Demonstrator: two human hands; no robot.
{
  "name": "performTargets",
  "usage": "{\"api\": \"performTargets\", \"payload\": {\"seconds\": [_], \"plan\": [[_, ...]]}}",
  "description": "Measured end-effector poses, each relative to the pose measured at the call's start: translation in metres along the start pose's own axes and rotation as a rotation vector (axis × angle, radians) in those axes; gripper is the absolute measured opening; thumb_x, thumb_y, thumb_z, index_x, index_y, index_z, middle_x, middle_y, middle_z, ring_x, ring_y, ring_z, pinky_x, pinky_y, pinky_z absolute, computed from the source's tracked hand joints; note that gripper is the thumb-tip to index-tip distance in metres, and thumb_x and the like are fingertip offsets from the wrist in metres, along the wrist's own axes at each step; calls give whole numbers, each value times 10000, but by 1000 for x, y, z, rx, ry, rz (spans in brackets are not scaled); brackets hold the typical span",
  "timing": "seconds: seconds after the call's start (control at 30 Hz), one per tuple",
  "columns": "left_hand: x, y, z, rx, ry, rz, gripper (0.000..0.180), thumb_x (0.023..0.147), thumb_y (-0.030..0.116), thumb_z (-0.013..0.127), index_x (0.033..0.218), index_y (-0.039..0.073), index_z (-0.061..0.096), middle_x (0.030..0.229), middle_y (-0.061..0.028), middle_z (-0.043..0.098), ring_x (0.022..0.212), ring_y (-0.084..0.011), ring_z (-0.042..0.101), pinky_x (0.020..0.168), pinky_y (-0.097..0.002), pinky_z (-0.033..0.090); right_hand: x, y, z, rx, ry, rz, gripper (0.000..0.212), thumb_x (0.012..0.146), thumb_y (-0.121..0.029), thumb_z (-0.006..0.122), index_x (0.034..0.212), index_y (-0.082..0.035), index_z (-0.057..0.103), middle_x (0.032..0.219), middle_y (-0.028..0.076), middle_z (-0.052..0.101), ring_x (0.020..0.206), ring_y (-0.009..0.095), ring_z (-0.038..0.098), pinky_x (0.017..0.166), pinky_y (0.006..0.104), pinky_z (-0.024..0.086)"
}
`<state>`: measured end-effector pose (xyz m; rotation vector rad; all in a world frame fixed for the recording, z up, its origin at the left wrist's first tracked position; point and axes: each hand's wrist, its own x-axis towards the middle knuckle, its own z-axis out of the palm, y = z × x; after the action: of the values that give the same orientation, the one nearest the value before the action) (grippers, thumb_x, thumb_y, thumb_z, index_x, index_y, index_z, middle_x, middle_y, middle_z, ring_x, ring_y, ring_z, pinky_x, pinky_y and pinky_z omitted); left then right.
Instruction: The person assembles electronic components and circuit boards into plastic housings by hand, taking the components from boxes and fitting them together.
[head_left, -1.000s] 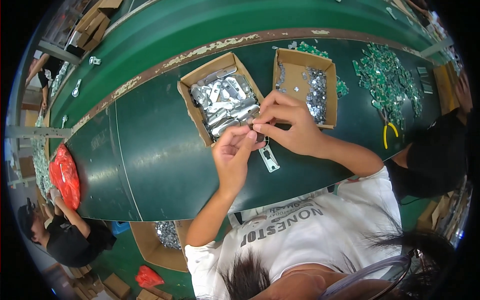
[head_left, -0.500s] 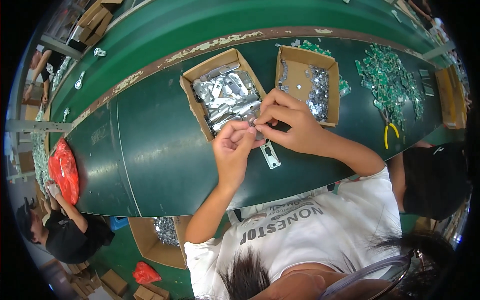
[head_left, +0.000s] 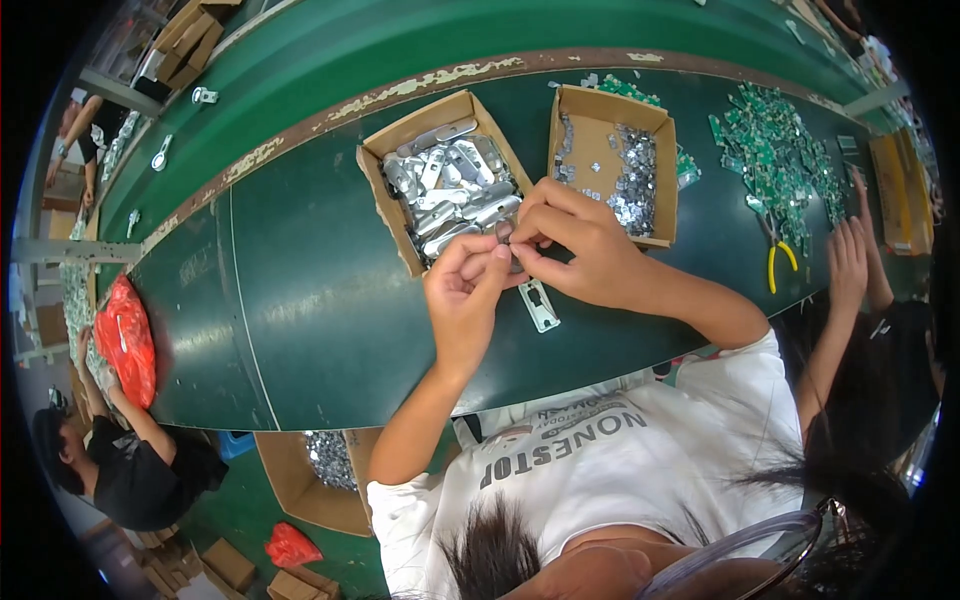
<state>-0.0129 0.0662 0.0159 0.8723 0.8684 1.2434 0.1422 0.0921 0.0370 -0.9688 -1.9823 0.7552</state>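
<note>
My left hand point(head_left: 464, 288) and my right hand point(head_left: 578, 240) meet over the dark green table, fingertips pinched together around a small silver metal part point(head_left: 503, 231). Fingers cover most of this part, so its full shape is hidden. Just beyond my left hand stands a cardboard box point(head_left: 378, 192) filled with elongated silver metal pieces point(head_left: 450, 185). To its right, past my right hand, a second cardboard box point(head_left: 596, 152) contains small square metal pieces point(head_left: 635, 180). A flat silver plate with cutouts point(head_left: 541, 308) lies on the table below my fingers.
Green circuit boards point(head_left: 775, 150) are heaped at the right, beside yellow-handled pliers point(head_left: 780, 265). A co-worker's hands point(head_left: 850, 255) rest near that heap. At the left table end lies a red plastic bag point(head_left: 126, 340), by another co-worker point(head_left: 130, 460). A carton of metal pieces point(head_left: 290, 480) stands below the table edge.
The co-worker at the right has brought their hands up to the table beside the circuit boards. My hands keep the same pinch, with only slight finger movement.
</note>
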Motion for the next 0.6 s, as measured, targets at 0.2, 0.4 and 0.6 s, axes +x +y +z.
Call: {"api": "performTargets", "payload": {"seconds": [0.2, 0.4, 0.6], "plan": [[-4, 2, -8, 42, -21, -57, 74, 884, 49, 533, 918, -16, 534, 788, -76, 646, 702, -106, 622, 647, -247, 550, -1, -6, -5, 188, -63, 83, 176, 771, 25, 612, 920, 15, 520, 836, 68, 513, 726, 124, 548, 646, 221, 462], [-33, 25, -21, 138, -14, -302, 102, 897, 62, 524, 935, -33, 525, 894, -133, 652, 806, -181, 650, 686, -257, 540, -30, -17, -3, -19, -2, 172, 177, 768, 7, 629, 925, -6, 550, 779, 66, 552, 649, 121, 555, 552, 231, 449], [-74, 4, -42, 69, 160, -382, 118, 893, 65, 507, 929, -41, 540, 875, -194, 653, 763, -228, 666, 644, -256, 553, -46, -8, 19, -618, -18, -11, 297, 742, -197, 693, 985, -58, 595, 731, 52, 524, 612, 195, 551, 514, 294, 450]]}}
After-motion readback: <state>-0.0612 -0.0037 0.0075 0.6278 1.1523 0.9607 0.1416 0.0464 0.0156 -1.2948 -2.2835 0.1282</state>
